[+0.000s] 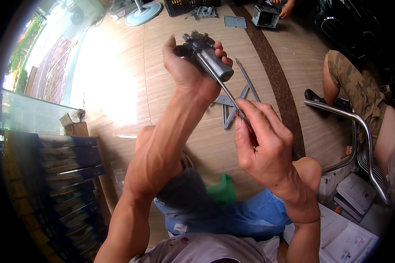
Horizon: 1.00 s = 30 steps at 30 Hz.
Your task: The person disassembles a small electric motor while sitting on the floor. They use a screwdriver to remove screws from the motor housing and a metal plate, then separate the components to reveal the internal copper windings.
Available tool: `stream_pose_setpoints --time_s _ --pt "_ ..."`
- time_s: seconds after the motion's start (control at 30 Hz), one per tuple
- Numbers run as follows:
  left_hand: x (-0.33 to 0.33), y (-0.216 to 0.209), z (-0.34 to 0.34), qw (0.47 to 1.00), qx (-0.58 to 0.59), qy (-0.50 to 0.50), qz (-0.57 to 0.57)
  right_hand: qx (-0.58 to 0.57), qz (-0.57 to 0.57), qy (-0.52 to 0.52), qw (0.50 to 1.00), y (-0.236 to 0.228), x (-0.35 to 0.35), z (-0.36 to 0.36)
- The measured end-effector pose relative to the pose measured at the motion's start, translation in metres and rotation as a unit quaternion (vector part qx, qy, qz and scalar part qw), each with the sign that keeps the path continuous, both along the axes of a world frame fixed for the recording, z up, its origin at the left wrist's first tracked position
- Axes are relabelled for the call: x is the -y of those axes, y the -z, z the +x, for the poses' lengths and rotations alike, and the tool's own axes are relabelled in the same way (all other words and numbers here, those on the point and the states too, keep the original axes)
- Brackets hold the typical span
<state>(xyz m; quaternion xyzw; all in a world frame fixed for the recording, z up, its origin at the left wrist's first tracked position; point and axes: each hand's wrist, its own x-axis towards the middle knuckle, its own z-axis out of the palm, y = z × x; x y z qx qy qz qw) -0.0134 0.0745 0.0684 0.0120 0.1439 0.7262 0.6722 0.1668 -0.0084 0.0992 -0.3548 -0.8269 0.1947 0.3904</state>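
My left hand is raised over the floor, its fingers wrapped round a small electric motor with a silver-grey cylindrical body and a dark, bracketed end. In my right hand is a screwdriver, pinched near its handle between thumb and fingers. The long metal shaft slants up and left, and its tip meets the dark part of the motor, where a screw may sit; the exact contact is too small to tell. Most of the screwdriver's handle is hidden in my palm.
Grey metal strips lie crossed on the tiled floor beyond my knees. Stacked boxes stand at left. A chrome chair frame and a seated person's leg are at right. At the far side, another person's hand touches a metal housing.
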Motion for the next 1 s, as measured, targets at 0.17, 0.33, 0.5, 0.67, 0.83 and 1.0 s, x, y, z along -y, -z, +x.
stream_pose_setpoints --time_s 0.17,0.33,0.5,0.67,0.83,1.0 --pt "-0.0002 0.0012 0.0004 1.000 -0.002 0.001 0.006 0.002 0.003 0.002 1.000 0.0010 0.0004 0.0004" --pt "-0.0007 -0.0004 0.0020 1.000 -0.010 -0.008 -0.013 -0.009 -0.006 0.003 1.000 0.0004 0.0013 0.0007" --pt "-0.0014 0.0011 0.0020 1.000 -0.005 -0.005 -0.005 -0.011 -0.022 -0.003 1.000 0.0023 0.0008 0.0011" --pt "-0.0009 -0.0001 0.0020 1.000 -0.008 -0.003 -0.003 -0.016 -0.049 -0.011 0.999 0.0011 0.0013 0.0015" --pt "0.0008 -0.0013 0.0013 1.000 -0.007 0.004 0.014 -0.056 -0.107 -0.014 0.993 0.0000 0.0006 0.0020" --pt "0.0011 -0.0037 0.0034 1.000 -0.024 0.008 0.010 -0.193 -0.385 -0.017 0.902 -0.0039 0.0001 0.0066"
